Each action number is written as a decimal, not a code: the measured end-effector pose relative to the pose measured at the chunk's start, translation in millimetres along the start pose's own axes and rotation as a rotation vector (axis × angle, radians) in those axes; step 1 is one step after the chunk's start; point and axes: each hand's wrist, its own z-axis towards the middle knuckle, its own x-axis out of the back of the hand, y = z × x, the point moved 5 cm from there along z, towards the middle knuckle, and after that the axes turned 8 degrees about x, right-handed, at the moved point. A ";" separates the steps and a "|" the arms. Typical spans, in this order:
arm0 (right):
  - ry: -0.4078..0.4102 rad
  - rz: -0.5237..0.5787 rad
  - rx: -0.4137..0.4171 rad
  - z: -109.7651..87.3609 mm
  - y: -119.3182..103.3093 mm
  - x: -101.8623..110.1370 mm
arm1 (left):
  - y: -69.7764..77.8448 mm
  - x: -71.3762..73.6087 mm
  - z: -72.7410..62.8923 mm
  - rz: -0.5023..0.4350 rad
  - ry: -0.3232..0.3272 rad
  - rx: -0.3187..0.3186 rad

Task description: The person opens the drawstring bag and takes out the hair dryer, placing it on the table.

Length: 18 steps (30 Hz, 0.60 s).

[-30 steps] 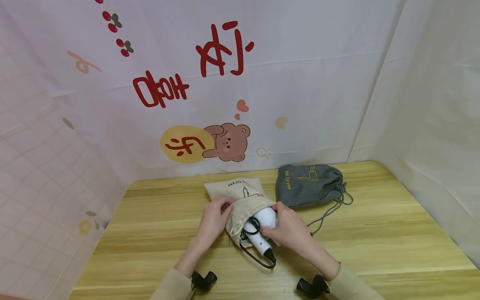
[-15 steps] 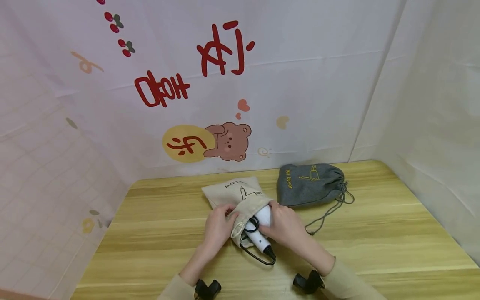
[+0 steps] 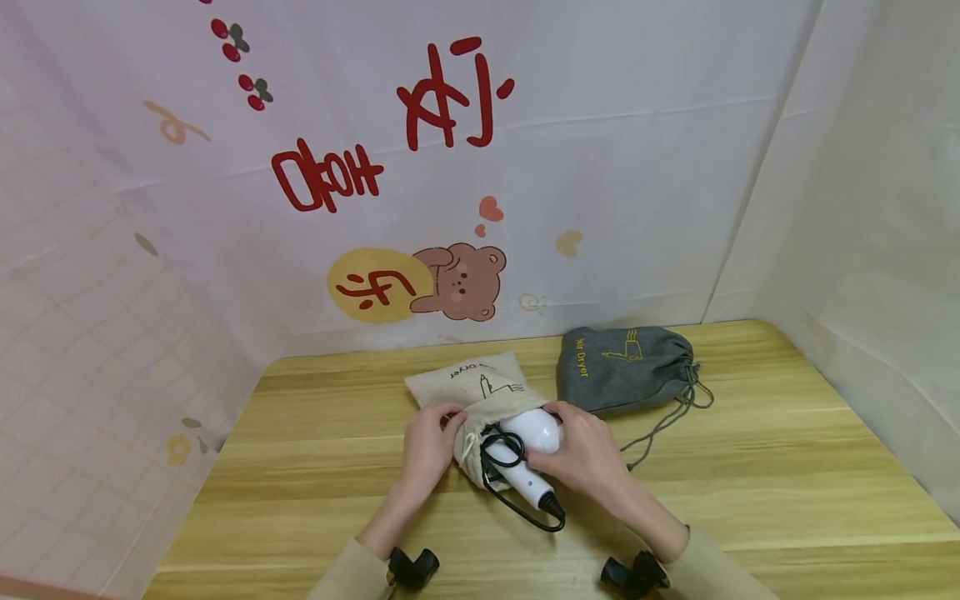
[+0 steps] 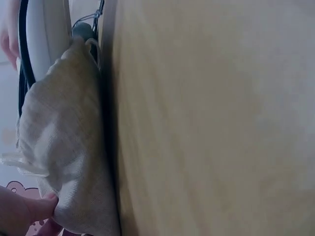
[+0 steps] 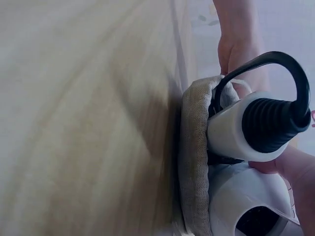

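Observation:
A white hair dryer (image 3: pixel 534 431) with a black cord (image 3: pixel 517 508) lies partly inside a beige drawstring bag (image 3: pixel 472 383). Its handle and rounded head stick out of the bag's mouth; the rest is hidden. My left hand (image 3: pixel 429 442) pinches the bag's cloth at the left of the mouth, thumb on top in the left wrist view. My right hand (image 3: pixel 588 450) holds the dryer's head from the right, its fingers by the bag's rim. In the right wrist view, the handle's black cord sleeve (image 5: pixel 269 123) and the dryer's dark round opening (image 5: pixel 257 221) face the camera.
A grey drawstring bag (image 3: pixel 630 371) with yellow print lies at the back right, its cord (image 3: pixel 660 429) trailing towards my right hand. Beneath everything is a wooden table (image 3: pixel 315 450). A printed white cloth (image 3: pixel 637 167) hangs behind it, with more cloth at both sides.
The dryer has shifted slightly right and towards me, and more of its head shows outside the beige bag. My right hand has moved right with it. The left hand still pinches the cloth.

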 end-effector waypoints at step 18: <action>-0.031 -0.003 -0.033 -10.7 -3.4 -3.1 | -1.1 8.4 19.0 0.011 0.013 -0.001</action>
